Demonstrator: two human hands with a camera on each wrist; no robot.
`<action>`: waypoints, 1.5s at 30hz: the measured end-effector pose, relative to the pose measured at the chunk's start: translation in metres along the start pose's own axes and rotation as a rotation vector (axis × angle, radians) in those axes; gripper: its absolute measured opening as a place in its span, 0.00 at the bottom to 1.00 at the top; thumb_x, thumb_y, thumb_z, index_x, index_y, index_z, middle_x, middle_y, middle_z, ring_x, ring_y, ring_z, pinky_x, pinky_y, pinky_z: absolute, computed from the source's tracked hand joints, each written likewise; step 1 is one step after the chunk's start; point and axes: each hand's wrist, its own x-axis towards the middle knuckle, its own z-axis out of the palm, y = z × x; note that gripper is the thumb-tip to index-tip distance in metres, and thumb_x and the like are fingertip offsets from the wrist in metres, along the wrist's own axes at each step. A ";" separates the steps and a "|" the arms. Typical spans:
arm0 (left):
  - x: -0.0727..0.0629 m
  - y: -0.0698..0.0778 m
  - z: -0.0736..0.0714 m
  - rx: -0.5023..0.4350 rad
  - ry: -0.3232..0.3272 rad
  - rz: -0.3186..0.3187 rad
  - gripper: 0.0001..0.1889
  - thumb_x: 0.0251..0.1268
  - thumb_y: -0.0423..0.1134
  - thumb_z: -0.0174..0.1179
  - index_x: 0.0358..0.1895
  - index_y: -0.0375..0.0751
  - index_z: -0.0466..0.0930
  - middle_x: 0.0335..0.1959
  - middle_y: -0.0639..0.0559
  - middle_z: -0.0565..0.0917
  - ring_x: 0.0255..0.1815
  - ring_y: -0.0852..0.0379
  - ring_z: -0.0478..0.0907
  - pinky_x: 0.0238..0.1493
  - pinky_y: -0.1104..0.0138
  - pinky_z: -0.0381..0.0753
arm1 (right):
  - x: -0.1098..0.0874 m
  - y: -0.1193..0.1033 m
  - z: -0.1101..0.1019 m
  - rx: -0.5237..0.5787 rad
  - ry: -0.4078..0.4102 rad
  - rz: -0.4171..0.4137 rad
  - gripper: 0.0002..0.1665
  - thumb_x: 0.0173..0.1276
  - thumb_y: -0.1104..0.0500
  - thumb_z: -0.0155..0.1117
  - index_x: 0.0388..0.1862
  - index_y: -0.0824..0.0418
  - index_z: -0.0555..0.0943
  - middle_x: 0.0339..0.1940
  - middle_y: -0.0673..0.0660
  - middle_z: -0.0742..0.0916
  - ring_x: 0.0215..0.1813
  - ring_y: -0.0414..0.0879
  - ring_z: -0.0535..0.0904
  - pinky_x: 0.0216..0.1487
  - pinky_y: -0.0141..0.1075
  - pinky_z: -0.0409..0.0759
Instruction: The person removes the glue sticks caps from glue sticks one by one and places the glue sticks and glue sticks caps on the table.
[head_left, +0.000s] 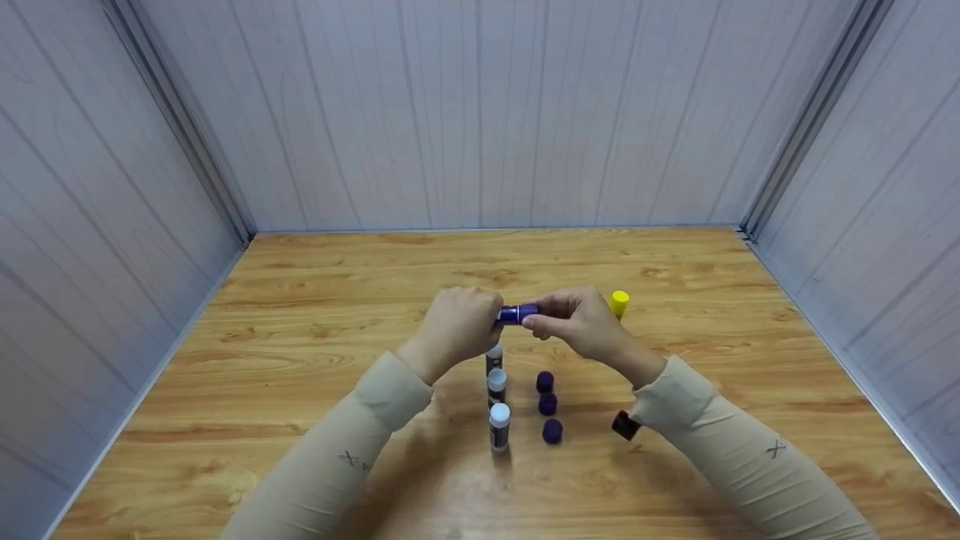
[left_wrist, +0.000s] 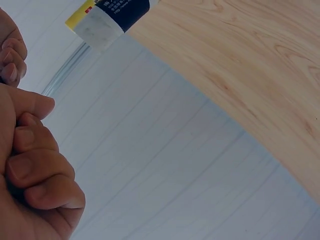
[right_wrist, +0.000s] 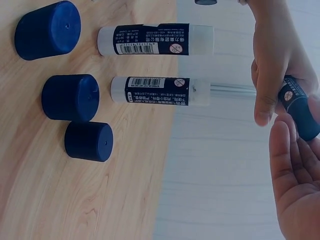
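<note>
Over the middle of the table, my left hand point(head_left: 459, 324) grips a dark blue glue stick point(head_left: 509, 315) held on its side. The fingers and thumb of my right hand point(head_left: 589, 324) pinch the purple-blue cap point(head_left: 529, 310) at its right end. In the right wrist view, the labelled barrel point(right_wrist: 295, 97) shows between both hands. Below the hands, three uncapped glue sticks with whitish tops stand in a row, the nearest glue stick point(head_left: 499, 431) fully visible. To their right sit three loose caps, among them a near cap point(head_left: 553, 431) and a far cap point(head_left: 545, 382).
A yellow cylinder point(head_left: 619, 301) stands behind my right wrist. Beside the right sleeve lies a small black object point(head_left: 625, 425), partly covered by it. Pale panel walls point(head_left: 480, 112) enclose the wooden table point(head_left: 322, 300) at the back and both sides.
</note>
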 end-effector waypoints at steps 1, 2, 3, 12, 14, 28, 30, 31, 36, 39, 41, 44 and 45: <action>0.000 0.000 -0.001 -0.011 -0.004 0.000 0.11 0.69 0.34 0.70 0.27 0.40 0.81 0.21 0.51 0.78 0.21 0.56 0.66 0.26 0.54 0.83 | 0.000 0.000 0.000 0.001 0.002 -0.001 0.13 0.75 0.67 0.72 0.53 0.76 0.89 0.33 0.54 0.93 0.32 0.38 0.86 0.39 0.33 0.88; 0.001 0.000 -0.002 -0.021 -0.009 -0.002 0.11 0.69 0.33 0.70 0.27 0.40 0.80 0.21 0.51 0.77 0.21 0.56 0.66 0.26 0.53 0.83 | 0.000 -0.001 0.000 0.003 0.004 -0.003 0.13 0.75 0.68 0.72 0.53 0.76 0.89 0.33 0.55 0.93 0.32 0.38 0.86 0.38 0.33 0.88; 0.001 0.000 -0.003 -0.027 -0.014 -0.003 0.11 0.68 0.33 0.70 0.27 0.40 0.80 0.21 0.51 0.77 0.21 0.55 0.66 0.26 0.53 0.83 | 0.000 -0.001 0.000 0.005 0.005 -0.005 0.13 0.75 0.68 0.72 0.53 0.76 0.88 0.33 0.55 0.93 0.32 0.38 0.86 0.38 0.32 0.88; -0.001 -0.013 -0.005 -0.104 -0.106 -0.039 0.09 0.71 0.33 0.67 0.30 0.37 0.83 0.24 0.46 0.83 0.24 0.54 0.70 0.31 0.51 0.83 | -0.005 -0.005 -0.005 -0.035 0.018 0.034 0.15 0.75 0.66 0.73 0.55 0.76 0.88 0.40 0.65 0.93 0.35 0.38 0.88 0.39 0.29 0.87; -0.003 -0.021 -0.005 -0.103 -0.115 -0.086 0.08 0.70 0.32 0.66 0.30 0.37 0.83 0.25 0.46 0.84 0.24 0.54 0.71 0.31 0.51 0.82 | -0.007 -0.004 -0.009 -0.052 0.038 0.058 0.15 0.75 0.66 0.74 0.54 0.76 0.88 0.42 0.68 0.93 0.36 0.37 0.88 0.40 0.29 0.88; -0.007 -0.036 -0.008 -0.108 -0.102 -0.156 0.08 0.70 0.34 0.67 0.30 0.36 0.83 0.23 0.48 0.82 0.24 0.53 0.69 0.33 0.49 0.82 | -0.011 0.002 -0.020 -0.096 0.049 0.078 0.13 0.76 0.63 0.73 0.52 0.72 0.89 0.41 0.63 0.93 0.37 0.39 0.88 0.40 0.30 0.88; -0.008 -0.036 -0.006 -0.108 -0.109 -0.169 0.09 0.70 0.35 0.67 0.30 0.37 0.83 0.23 0.49 0.81 0.24 0.54 0.69 0.32 0.50 0.82 | -0.011 0.003 -0.020 -0.118 0.047 0.084 0.13 0.77 0.62 0.73 0.53 0.71 0.89 0.42 0.62 0.93 0.37 0.40 0.88 0.40 0.30 0.87; -0.008 -0.036 -0.006 -0.109 -0.113 -0.175 0.09 0.70 0.35 0.67 0.30 0.37 0.83 0.23 0.50 0.80 0.24 0.54 0.69 0.32 0.51 0.81 | -0.011 0.004 -0.020 -0.132 0.045 0.086 0.14 0.77 0.62 0.73 0.54 0.71 0.89 0.42 0.62 0.93 0.37 0.40 0.88 0.39 0.30 0.87; -0.008 -0.036 -0.003 -0.138 -0.120 -0.199 0.13 0.71 0.37 0.67 0.26 0.40 0.79 0.21 0.54 0.73 0.24 0.54 0.68 0.29 0.54 0.76 | -0.010 0.007 -0.018 -0.271 0.012 0.076 0.18 0.80 0.59 0.70 0.61 0.70 0.87 0.47 0.62 0.92 0.41 0.45 0.87 0.41 0.31 0.85; -0.008 -0.035 -0.003 -0.193 -0.112 -0.217 0.16 0.74 0.37 0.65 0.24 0.43 0.74 0.19 0.55 0.69 0.22 0.57 0.65 0.26 0.60 0.69 | -0.010 0.009 -0.015 -0.386 -0.018 0.050 0.22 0.82 0.60 0.67 0.67 0.71 0.83 0.50 0.63 0.91 0.45 0.49 0.87 0.47 0.38 0.87; -0.008 -0.035 -0.003 -0.245 -0.108 -0.233 0.18 0.76 0.38 0.63 0.24 0.45 0.70 0.19 0.56 0.67 0.21 0.59 0.63 0.25 0.64 0.65 | -0.009 0.010 -0.012 -0.452 -0.040 0.036 0.23 0.83 0.61 0.64 0.70 0.72 0.81 0.52 0.64 0.91 0.48 0.52 0.88 0.50 0.44 0.88; -0.008 -0.034 -0.002 -0.327 -0.097 -0.249 0.19 0.78 0.39 0.62 0.24 0.47 0.69 0.18 0.57 0.67 0.19 0.61 0.62 0.24 0.66 0.63 | -0.009 0.012 -0.009 -0.526 -0.078 0.042 0.25 0.84 0.61 0.63 0.73 0.72 0.78 0.54 0.64 0.90 0.50 0.53 0.88 0.53 0.48 0.88; -0.008 -0.034 -0.002 -0.364 -0.097 -0.254 0.19 0.79 0.39 0.62 0.25 0.47 0.70 0.18 0.57 0.67 0.19 0.61 0.61 0.23 0.67 0.63 | -0.008 0.013 -0.008 -0.543 -0.090 0.047 0.25 0.84 0.61 0.63 0.73 0.72 0.78 0.53 0.64 0.90 0.50 0.53 0.87 0.53 0.48 0.88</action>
